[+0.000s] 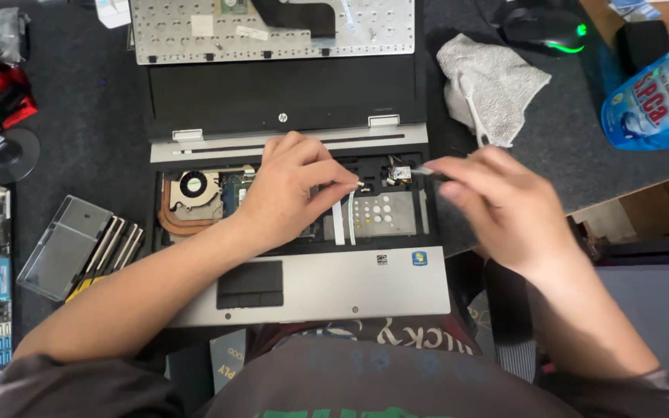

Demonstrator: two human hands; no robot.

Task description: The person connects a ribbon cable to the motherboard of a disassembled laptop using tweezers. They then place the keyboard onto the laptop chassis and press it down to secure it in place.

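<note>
We see the left hand [292,193] pinching a small connector [361,185] in the open laptop [311,290]; the right hand [497,205] grips a slim tool [427,172], its tip pointing leftward beside it.

My only view comes from the head camera, looking steeply down and forward over my own chest at the dark bench [79,116], close enough that the opened laptop [311,286] fills the middle while the bench's right edge drops off at frame right

A dark mat [94,124] carries the opened laptop [327,290], grey cloth [497,77] and screwdriver case [67,246].
</note>
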